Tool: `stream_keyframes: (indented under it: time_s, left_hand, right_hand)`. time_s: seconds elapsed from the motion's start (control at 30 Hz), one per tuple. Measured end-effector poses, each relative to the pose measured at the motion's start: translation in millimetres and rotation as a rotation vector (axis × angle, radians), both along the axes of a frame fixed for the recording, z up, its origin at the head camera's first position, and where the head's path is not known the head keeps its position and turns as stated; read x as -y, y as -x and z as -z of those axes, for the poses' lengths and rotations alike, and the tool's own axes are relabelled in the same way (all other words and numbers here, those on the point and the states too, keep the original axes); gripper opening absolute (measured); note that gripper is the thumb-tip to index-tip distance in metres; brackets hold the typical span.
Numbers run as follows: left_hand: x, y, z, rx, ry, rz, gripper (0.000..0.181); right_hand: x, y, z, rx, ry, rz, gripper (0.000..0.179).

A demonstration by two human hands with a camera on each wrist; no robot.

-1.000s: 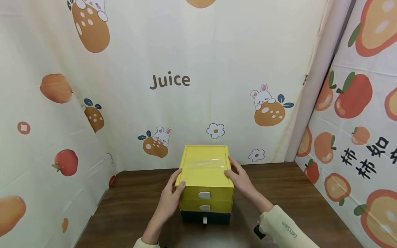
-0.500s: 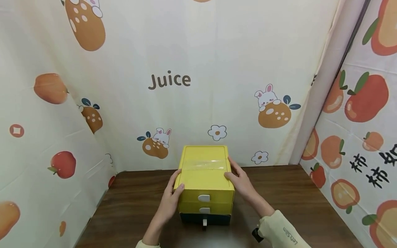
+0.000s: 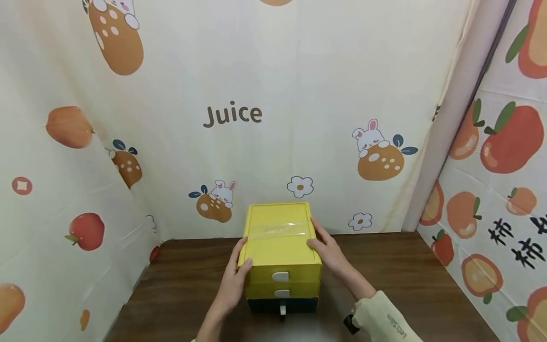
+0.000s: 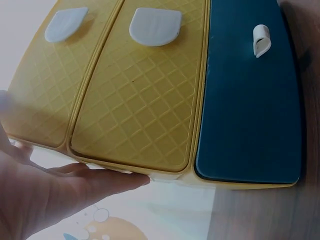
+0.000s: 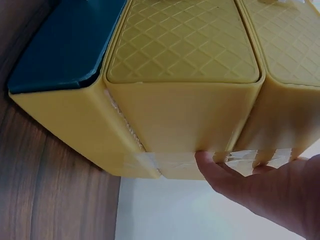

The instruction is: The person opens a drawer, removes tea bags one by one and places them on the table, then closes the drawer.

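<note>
A yellow drawer box [image 3: 279,249] of three stacked drawers stands on the table in the head view. Its two upper drawer fronts are yellow with a diamond pattern and white tabs [image 4: 156,26]. The bottom drawer [image 4: 250,105] is dark teal with a small curled white pull [image 4: 261,40]. Clear tape [image 3: 279,230] runs across the top and down the right side. My left hand [image 3: 232,280] holds the box's left side, thumb at the upper front edge. On the opposite side my right hand [image 3: 335,256] grips it, thumb on the top edge, fingers along the side wall.
The box stands on a dark wooden table [image 3: 183,285]. Behind it hangs a pale printed curtain [image 3: 273,152], close to the table's back edge. More fruit-printed cloth [image 3: 513,228] closes off the right side, and a similar sheet [image 3: 85,190] the left.
The box's top has shifted slightly left and toward me, its back end turning left, with both hands keeping their hold. The head view has also shifted a little.
</note>
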State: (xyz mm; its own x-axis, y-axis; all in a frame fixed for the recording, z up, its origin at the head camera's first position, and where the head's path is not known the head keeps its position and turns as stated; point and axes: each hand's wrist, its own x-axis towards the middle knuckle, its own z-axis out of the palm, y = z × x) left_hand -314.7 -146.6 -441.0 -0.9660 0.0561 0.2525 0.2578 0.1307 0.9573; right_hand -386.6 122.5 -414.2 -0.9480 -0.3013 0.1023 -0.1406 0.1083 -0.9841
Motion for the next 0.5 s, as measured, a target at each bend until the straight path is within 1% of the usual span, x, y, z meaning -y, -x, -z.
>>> stream_keyframes:
  time_s: [0.2,0.33,0.5]
  left_hand:
    - [-0.4,0.4,-1.6,-0.016,0.019,-0.007,0.052]
    - [-1.1,0.2,-1.2,-0.005,0.012,-0.004,0.053]
    - [-0.2,1.9,-0.8,-0.007,0.016,-0.018,0.053]
  right_hand:
    - [2.5,3.3,4.8,-0.014,0.046,-0.022,0.066]
    - [3.6,6.1,7.6,0.002,0.063,-0.019,0.066]
    - [4.2,9.5,8.7,0.016,0.094,-0.030,0.065]
